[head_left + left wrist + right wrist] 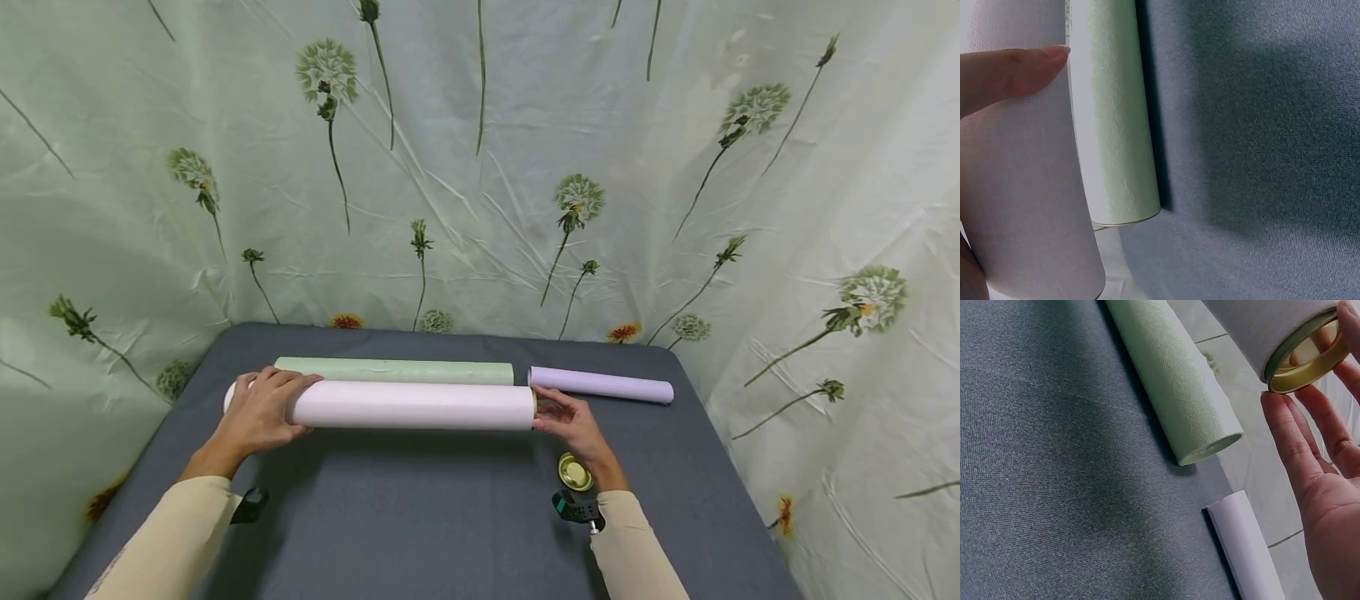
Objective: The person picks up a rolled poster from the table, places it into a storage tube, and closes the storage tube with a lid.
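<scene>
A long white tube [420, 406] is held level above the table by my left hand [258, 410], which grips it near its left end with the thumb along the near side. A gold metal cap [1310, 380] with a hollow middle sits at the tube's right end. My right hand [568, 421] holds this cap by its rim, with fingertips below and the thumb partly cut off in the right wrist view. Another round gold cap [575, 472] lies on the table near the right wrist.
Behind the tube, a pale green roll [397, 370] lies on the dark grey cloth-covered table [420, 517]. To its right is a thinner lavender roll [600, 385]. A pale curtain [480, 217] with printed dandelions hangs around the table's back and sides.
</scene>
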Demonstrator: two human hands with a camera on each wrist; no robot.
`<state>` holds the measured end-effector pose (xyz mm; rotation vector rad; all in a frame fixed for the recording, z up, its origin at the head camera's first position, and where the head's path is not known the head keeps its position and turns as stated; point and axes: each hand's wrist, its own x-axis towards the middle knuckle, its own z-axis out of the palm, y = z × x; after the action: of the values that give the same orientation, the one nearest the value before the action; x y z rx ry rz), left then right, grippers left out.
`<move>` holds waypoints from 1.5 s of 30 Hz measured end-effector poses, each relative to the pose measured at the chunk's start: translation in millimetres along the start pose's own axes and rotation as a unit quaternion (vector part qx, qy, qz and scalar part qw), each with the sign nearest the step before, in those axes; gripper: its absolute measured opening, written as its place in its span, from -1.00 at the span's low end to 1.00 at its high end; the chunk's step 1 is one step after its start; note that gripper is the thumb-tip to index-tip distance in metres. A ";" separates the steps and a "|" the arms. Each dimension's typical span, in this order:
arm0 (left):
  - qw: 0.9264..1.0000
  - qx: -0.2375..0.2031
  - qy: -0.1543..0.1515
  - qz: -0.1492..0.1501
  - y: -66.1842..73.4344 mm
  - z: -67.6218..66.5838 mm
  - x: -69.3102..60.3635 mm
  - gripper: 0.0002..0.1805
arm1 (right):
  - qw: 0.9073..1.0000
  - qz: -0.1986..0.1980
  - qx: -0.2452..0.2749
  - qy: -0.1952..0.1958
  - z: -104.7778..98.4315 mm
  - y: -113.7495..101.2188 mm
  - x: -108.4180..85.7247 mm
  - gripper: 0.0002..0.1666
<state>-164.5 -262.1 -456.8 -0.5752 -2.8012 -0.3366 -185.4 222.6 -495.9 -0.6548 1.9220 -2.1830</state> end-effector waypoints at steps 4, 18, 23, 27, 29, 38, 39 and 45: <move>1.000 0.006 -0.001 0.004 0.8 -0.7 -0.4 -0.25 | 1.000 0.007 -0.003 -0.001 -0.1 1.4 -0.4 -0.32; 1.000 0.017 0.004 0.019 2.2 -1.6 -3.5 -0.25 | 1.000 -0.002 -0.008 -0.015 1.5 5.4 -2.2 -0.21; 1.000 0.013 0.007 0.020 3.0 -0.6 -4.1 -0.26 | 1.000 0.011 -0.010 -0.009 1.8 6.1 -2.9 -0.23; 1.000 0.011 0.003 0.018 3.4 0.2 -4.4 -0.26 | 1.000 0.010 -0.005 -0.002 1.7 8.1 -3.1 -0.34; 1.000 0.010 0.001 0.018 3.5 0.6 -4.4 -0.26 | 1.000 0.008 0.001 -0.002 1.8 8.9 -3.7 -0.37; 0.999 0.008 0.014 0.028 1.4 2.3 -6.2 -0.25 | 0.999 -0.007 0.034 -0.015 3.9 13.5 -4.8 -0.41; 0.999 0.009 0.015 0.029 1.2 2.4 -6.6 -0.25 | 0.999 -0.008 0.037 -0.019 3.9 13.8 -4.8 -0.41; 1.000 0.007 0.006 0.023 2.5 3.1 -5.4 -0.24 | 0.998 -0.008 0.048 -0.028 1.6 15.1 -4.7 -0.42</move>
<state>-159.3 -260.9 -460.9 -0.6307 -2.7711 -0.3102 -183.0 220.5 -511.5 -0.7098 1.7775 -2.2265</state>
